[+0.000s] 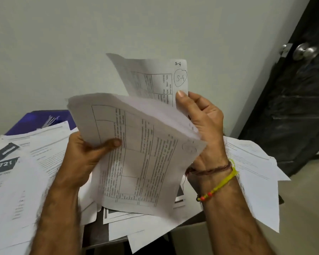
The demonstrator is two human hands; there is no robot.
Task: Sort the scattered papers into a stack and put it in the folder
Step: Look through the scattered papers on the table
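I hold a bundle of printed sheets (136, 162) in the air above the table. My left hand (85, 155) grips its left edge, thumb on the top page with a table printed on it. My right hand (203, 116) holds the right side and lifts one sheet marked "S-4" (160, 80) upright behind the bundle. Many loose papers (22, 181) lie scattered on the table below, on the left and on the right (254, 172). A blue-purple folder (42, 116) lies at the back left, partly covered by papers.
A pale wall rises just behind the table. A dark door (293, 107) with a round metal knob (304, 51) stands at the right. The grey table surface (98, 234) shows between papers near the front. Pale floor lies at the lower right.
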